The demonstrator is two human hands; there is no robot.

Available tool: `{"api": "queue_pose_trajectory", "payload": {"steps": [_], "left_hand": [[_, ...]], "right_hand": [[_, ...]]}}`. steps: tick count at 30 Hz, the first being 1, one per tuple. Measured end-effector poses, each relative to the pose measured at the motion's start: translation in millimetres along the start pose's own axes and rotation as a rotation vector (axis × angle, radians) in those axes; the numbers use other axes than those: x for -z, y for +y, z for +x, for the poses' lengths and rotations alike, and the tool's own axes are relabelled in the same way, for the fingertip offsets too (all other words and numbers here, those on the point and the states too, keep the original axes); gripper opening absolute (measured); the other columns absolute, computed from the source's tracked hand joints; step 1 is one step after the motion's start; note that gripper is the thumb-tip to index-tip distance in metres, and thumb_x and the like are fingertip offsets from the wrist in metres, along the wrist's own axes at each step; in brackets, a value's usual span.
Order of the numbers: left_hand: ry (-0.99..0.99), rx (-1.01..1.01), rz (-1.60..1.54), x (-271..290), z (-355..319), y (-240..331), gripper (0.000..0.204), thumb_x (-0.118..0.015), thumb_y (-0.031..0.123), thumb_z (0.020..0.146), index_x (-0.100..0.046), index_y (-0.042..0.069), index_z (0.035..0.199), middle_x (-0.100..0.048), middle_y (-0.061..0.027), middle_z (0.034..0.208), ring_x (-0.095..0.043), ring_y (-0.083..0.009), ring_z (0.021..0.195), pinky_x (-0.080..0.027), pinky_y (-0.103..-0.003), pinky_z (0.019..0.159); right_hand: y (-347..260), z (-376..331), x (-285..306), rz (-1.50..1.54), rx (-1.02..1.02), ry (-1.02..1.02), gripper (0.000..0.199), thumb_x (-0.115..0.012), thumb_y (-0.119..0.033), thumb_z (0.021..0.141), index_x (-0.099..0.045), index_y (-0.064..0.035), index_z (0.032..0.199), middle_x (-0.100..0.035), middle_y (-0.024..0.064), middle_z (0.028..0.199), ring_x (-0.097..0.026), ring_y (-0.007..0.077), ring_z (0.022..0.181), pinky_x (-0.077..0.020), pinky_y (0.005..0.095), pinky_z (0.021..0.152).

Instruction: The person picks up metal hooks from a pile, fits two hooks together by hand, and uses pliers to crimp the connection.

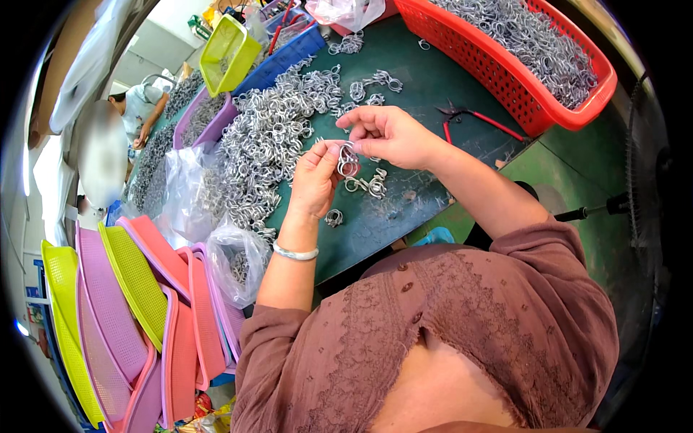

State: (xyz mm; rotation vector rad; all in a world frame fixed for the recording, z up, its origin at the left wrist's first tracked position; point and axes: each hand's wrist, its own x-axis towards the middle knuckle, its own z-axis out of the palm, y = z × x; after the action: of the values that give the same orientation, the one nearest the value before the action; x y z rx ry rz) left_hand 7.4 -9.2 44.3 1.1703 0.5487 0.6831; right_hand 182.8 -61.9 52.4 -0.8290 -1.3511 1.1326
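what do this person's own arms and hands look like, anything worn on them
Both the left hand and the right hand are ungloved. A smooth, pale silvery bangle circles the left wrist; none shows on the right. The forearms are uncovered up to loose brown sleeves, which end around the elbows. No cables or markings show on either arm.

Rings shiny metal; baskets plastic; shirt matt cloth.
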Motion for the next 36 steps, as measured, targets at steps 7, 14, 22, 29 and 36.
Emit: {"api": "queue_pose_trajectory", "payload": {"steps": [7,14,22,29,36], "left_hand": [[0.035,-0.018,0.049,-5.9,-2.0,2.9,0.021,-0.044,0.017,0.091,-0.054,0.002,0.102,-0.058,-0.0027,0.085,-0.057,-0.0103,0.072,-0.049,-0.025,0.065],[-0.038,0.103,-0.168,-9.1,-6.2,3.9,0.019,-0.042,0.016,0.091,-0.054,0.003,0.098,-0.058,-0.0045,0.084,-0.057,-0.012,0.07,-0.052,-0.028,0.065],[0.021,0.076,-0.17,-6.6,-9.0,-3.2,0.018,-0.044,0.018,0.091,-0.055,0.004,0.095,-0.057,-0.0032,0.076,-0.054,-0.011,0.062,-0.048,-0.024,0.059],[0.024,0.042,-0.1,-10.8,-13.8,-0.5,0.02,-0.045,0.021,0.091,-0.054,0.004,0.094,-0.057,-0.003,0.075,-0.054,-0.0102,0.062,-0.046,-0.023,0.06],[0.088,-0.106,-0.024,-12.5,-14.5,-6.8,0.017,-0.05,0.012,0.088,-0.053,0.0,0.1,-0.059,-0.0054,0.086,-0.057,-0.0132,0.074,-0.047,-0.027,0.067]], "right_hand": [[-3.6,1.5,-3.4,0.191,-0.06,0.086,0.03,-0.058,0.0,0.078,-0.053,0.0003,0.107,-0.06,0.0036,0.083,-0.053,0.0061,0.069,-0.0422,0.0199,0.06],[8.5,-1.4,-2.1,0.326,-0.075,0.114,0.03,-0.058,0.001,0.077,-0.055,0.0,0.107,-0.061,0.0045,0.085,-0.055,0.0073,0.072,-0.0441,0.0199,0.063],[8.4,-9.0,-7.7,-0.032,0.148,0.176,0.025,-0.058,0.004,0.076,-0.06,-0.0007,0.1,-0.063,0.0049,0.088,-0.059,0.0112,0.08,-0.046,0.0226,0.072],[-1.0,-13.7,-12.7,-0.425,0.36,0.247,0.023,-0.056,0.004,0.077,-0.061,-0.0025,0.098,-0.064,0.0057,0.085,-0.059,0.0089,0.078,-0.047,0.022,0.072],[21.1,-12.0,-24.2,0.052,0.188,0.346,0.026,-0.055,0.004,0.078,-0.058,0.0,0.104,-0.062,0.0059,0.088,-0.058,0.0091,0.08,-0.0464,0.0222,0.072]]}}
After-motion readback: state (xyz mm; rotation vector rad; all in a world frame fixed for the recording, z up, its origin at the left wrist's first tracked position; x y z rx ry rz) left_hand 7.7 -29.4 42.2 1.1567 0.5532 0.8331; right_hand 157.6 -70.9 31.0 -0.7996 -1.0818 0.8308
